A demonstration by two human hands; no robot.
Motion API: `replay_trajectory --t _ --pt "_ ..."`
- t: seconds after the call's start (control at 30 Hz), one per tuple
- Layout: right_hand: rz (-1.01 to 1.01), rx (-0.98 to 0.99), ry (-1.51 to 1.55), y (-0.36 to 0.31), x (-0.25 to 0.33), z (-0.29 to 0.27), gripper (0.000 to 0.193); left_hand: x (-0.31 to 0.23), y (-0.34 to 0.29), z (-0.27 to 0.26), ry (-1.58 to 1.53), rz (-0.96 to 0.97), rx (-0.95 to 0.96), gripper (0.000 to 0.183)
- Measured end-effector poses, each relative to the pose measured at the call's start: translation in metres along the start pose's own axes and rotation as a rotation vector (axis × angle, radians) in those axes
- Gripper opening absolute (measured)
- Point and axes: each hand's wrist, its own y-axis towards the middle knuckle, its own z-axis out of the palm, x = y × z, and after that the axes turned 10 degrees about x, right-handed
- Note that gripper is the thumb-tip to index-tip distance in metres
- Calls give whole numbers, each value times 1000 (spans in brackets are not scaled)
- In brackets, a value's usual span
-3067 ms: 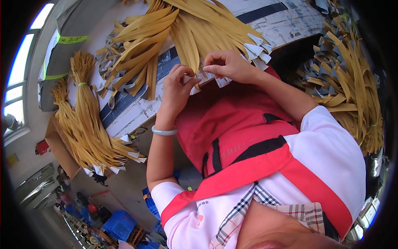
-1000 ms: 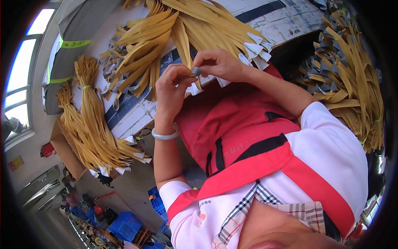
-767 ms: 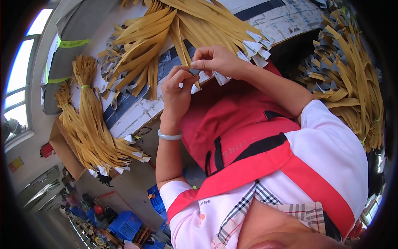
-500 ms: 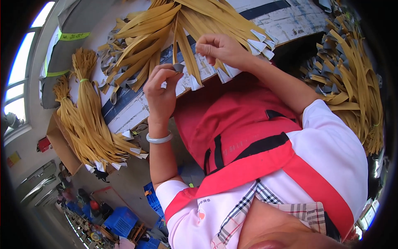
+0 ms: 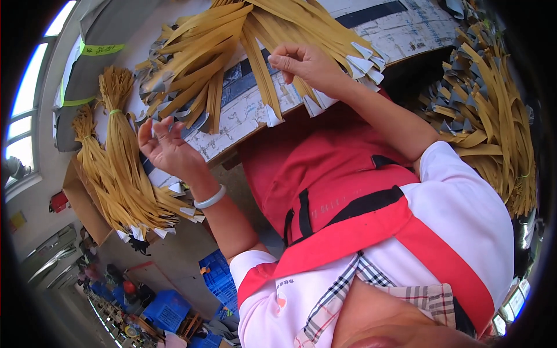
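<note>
Beside the bunch of mustard-coloured strips (image 5: 197, 49) with grey ends, my left hand (image 5: 171, 148) is open over the table's near edge. Its fingers are spread and bent, and nothing shows in them. My right hand (image 5: 307, 66) is above a second spread of mustard strips (image 5: 290, 29), whose near ends carry white pointed tips (image 5: 360, 62). Its thumb and forefinger come together in a pinch; whatever they hold, if anything, cannot be made out. A single flat strip (image 5: 262, 81), lined lengthwise and white-tipped, lies between my hands, its tip at the table edge.
Tied bundles of strips (image 5: 125, 139) hang over the table's left end, by a cardboard box (image 5: 84, 194). Another large heap (image 5: 484, 122) lies at the right. The white, scuffed table (image 5: 418, 32) has dark bands. Blue crates (image 5: 168, 310) stand on the floor at lower left.
My left hand has moved left and down from the middle strips, its pinch opened and the small grey piece no longer in it. My right hand has shifted slightly left.
</note>
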Motion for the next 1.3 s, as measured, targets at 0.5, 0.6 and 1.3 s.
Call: replay_trajectory --t 0.5,0.6,1.3 --pt "-94 295 -394 -19 -16 6 10 41 -32 29 667 8 927 22" --pt "-144 362 -282 -19 -11 8 7 36 -28 34 447 -40 899 20" --pt "55 453 -132 14 28 4 20 28 -15 51 -118 -376 679 8"
